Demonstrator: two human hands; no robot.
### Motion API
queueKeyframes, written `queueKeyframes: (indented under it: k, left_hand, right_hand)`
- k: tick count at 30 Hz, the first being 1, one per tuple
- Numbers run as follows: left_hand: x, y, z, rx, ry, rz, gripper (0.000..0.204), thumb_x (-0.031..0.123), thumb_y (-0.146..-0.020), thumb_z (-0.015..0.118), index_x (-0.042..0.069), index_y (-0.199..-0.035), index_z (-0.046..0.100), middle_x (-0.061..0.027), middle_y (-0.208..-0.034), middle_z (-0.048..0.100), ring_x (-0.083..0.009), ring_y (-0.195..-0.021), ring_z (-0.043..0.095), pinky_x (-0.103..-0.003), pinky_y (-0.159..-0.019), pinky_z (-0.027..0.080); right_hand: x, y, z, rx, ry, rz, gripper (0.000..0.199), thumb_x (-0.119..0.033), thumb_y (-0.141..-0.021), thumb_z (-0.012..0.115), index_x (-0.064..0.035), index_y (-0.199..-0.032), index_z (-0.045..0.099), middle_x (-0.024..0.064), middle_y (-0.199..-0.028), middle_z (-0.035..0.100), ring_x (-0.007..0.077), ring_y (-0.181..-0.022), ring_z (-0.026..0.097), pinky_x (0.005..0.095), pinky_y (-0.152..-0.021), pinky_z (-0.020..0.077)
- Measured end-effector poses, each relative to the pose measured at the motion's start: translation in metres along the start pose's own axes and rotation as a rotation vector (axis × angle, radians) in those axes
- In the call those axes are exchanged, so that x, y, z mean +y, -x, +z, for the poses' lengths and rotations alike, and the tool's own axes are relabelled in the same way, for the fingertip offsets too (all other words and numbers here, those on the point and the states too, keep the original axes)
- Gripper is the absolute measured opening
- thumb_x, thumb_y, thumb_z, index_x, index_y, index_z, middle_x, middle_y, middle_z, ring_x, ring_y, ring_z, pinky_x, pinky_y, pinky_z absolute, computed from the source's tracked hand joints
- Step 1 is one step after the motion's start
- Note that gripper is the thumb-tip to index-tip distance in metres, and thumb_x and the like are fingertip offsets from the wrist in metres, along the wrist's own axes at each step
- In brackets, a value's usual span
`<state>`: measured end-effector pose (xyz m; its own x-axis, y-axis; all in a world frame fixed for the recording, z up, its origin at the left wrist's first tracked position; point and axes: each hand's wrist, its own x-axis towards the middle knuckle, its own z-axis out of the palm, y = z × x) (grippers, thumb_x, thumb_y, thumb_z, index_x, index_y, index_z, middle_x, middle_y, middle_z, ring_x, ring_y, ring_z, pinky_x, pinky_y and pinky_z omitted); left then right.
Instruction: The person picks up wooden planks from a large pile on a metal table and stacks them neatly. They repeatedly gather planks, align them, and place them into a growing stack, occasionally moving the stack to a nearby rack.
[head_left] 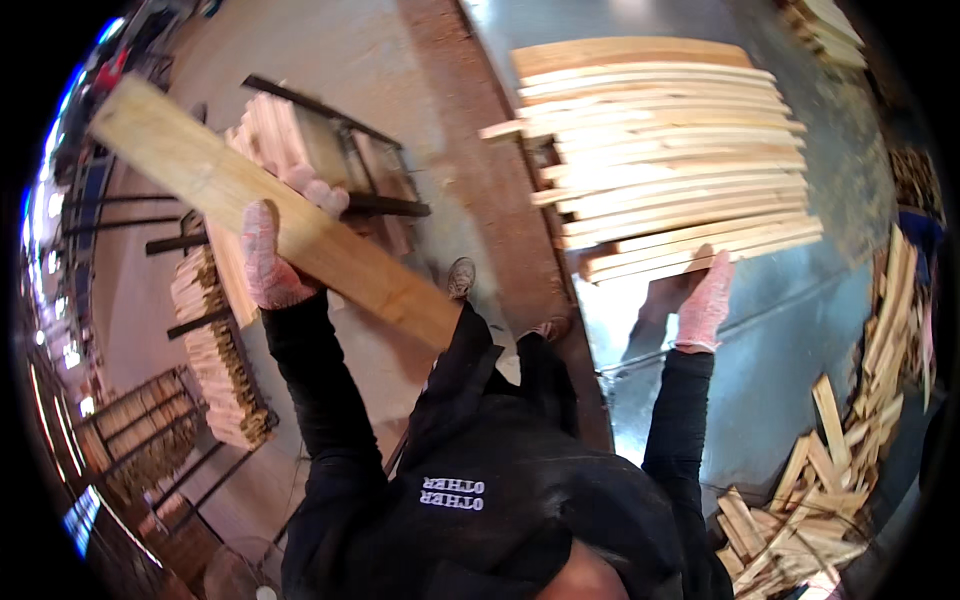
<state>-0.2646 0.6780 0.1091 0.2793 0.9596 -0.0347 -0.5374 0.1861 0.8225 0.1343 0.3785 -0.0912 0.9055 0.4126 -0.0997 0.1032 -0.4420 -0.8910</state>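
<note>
My left hand (268, 265), in a pale pinkish work glove, grips a long flat wooden board (350, 275). The thumb lies on its upper face and the fingertips show past the far edge. The board slants from far left down toward my body, off the table. My right hand (704, 305), gloved alike, is at the near edge of a row of wooden boards (680, 170) on the shiny metal table (790, 320). Its fingers are stretched out against the nearest board, and their undersides are hidden. Most of these boards lie side by side, showing narrow edges.
Black metal racks (385, 205) with stacked boards stand on the floor at left, one stack (215, 350) nearer me. Loose wood offcuts (800, 500) are heaped at lower right. More boards (825, 30) lie at the far right. The table's rusty edge beam (470, 130) runs between floor and tabletop.
</note>
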Motion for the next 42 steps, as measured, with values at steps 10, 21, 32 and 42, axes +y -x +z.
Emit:
queueKeyframes:
  k: [10, 21, 32, 42]
  left_hand:
    - [0.083, 0.046, -0.182, 0.270, -0.333, -0.180, 0.045, 0.011, -0.085, 0.066, 0.001, -0.126, 0.052, -0.0118, -0.116, 0.063, -0.0210, -0.094, 0.066, -0.034, -0.083, 0.053]
    - [0.054, -0.114, -0.639, 0.735, -0.853, -0.382, 0.073, 0.027, -0.080, 0.077, -0.005, -0.135, 0.042, -0.0239, -0.124, 0.056, -0.0314, -0.118, 0.053, -0.037, -0.101, 0.042]
    - [0.103, -0.137, -0.602, 0.422, -0.997, -0.615, 0.093, 0.032, -0.076, 0.082, -0.004, -0.143, 0.029, -0.0180, -0.122, 0.060, -0.0239, -0.108, 0.060, -0.032, -0.092, 0.050]
    - [0.096, -0.155, -0.620, 0.402, -0.613, -0.683, 0.066, 0.029, -0.077, 0.081, 0.001, -0.129, 0.049, -0.0117, -0.109, 0.063, -0.0196, -0.100, 0.062, -0.033, -0.088, 0.052]
  right_hand:
    - [-0.010, 0.064, 0.005, 0.241, 0.117, 0.261, 0.054, -0.031, -0.104, 0.032, 0.0033, -0.145, 0.036, 0.0207, -0.145, 0.044, 0.0302, -0.133, 0.043, 0.0381, -0.112, 0.0346]
    - [-0.043, 0.090, 0.062, -0.102, 1.147, 0.079, 0.056, -0.030, -0.100, 0.042, 0.0085, -0.140, 0.040, 0.0266, -0.138, 0.050, 0.0384, -0.125, 0.049, 0.0361, -0.106, 0.0362]
    - [-0.070, 0.123, 0.108, -0.311, 1.308, 0.133, 0.055, -0.035, -0.092, 0.044, 0.0030, -0.132, 0.049, 0.0283, -0.129, 0.054, 0.0420, -0.119, 0.051, 0.0432, -0.100, 0.0397]
    - [-0.089, 0.124, 0.129, -0.387, 1.448, 0.306, 0.054, -0.032, -0.093, 0.044, 0.0023, -0.135, 0.046, 0.0245, -0.135, 0.052, 0.0409, -0.124, 0.049, 0.0417, -0.102, 0.0382]
